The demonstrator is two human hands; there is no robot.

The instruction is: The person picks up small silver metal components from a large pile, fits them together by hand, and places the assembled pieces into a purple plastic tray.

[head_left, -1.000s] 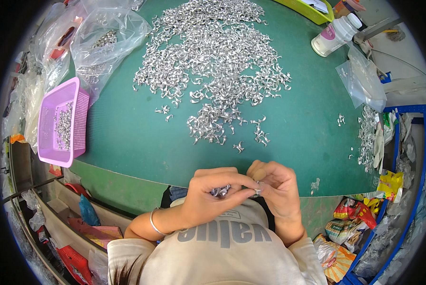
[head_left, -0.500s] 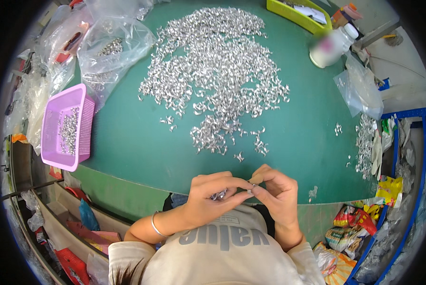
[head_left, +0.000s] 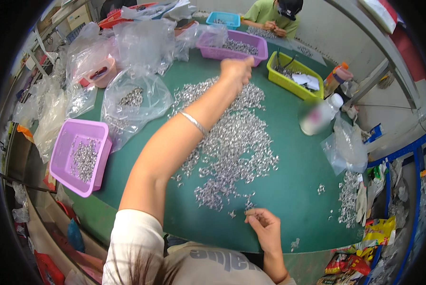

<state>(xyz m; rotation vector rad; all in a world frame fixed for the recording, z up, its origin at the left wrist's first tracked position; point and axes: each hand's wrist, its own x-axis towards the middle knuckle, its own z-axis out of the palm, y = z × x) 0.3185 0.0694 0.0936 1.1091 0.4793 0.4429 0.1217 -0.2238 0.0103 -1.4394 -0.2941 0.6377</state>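
Note:
My left hand (head_left: 236, 75), its arm stretched far across the table, is closed at the near rim of a purple basket (head_left: 208, 53) that contains small silvery metal pieces. What the fingers hold is hidden. Below that arm spreads a big pile of small, curved, shiny metal pieces (head_left: 236, 137). My right hand (head_left: 266, 227) stays near the table's front edge, thumb and fingers pinched together beside a few stray pieces. A tan covering shows on one fingertip. Whatever is in that pinch is too small to make out.
Another purple basket (head_left: 106, 166) with metal pieces stands at left, near clear plastic bags (head_left: 144, 45). A yellow-green tray (head_left: 296, 90) and a white bottle (head_left: 320, 116) are at right. Across the table, a person in a green shirt (head_left: 260, 12) handles small pieces. More pieces (head_left: 350, 199) lie far right.
My left hand, which cupped several metal pieces by my chest, has reached forward to the far purple basket. My right hand has parted from it and remains near the front edge. The view has tilted up.

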